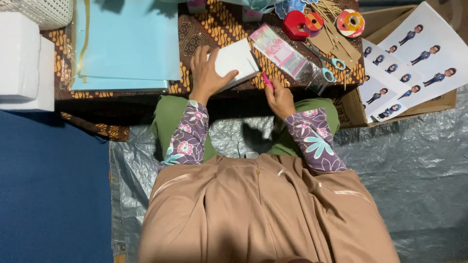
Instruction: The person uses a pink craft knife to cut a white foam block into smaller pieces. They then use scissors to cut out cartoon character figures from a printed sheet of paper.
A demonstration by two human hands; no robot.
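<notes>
Head view of a low table [146,90] covered with patterned cloth. A white foam block [237,61] is seen at the near edge of the table, its long axis tilted slightly upward to the right. The left hand [207,73] is laid flat on the block's left part, fingers spread and uncurled, pinning it down. The right hand [279,97] is closed around a thin pink tool [266,80], whose tip is directed up and to the left, toward the block's lower right corner. The tool tip is shown just beside that corner; contact cannot be confirmed. Scissors [327,65] lie farther right, untouched.
</notes>
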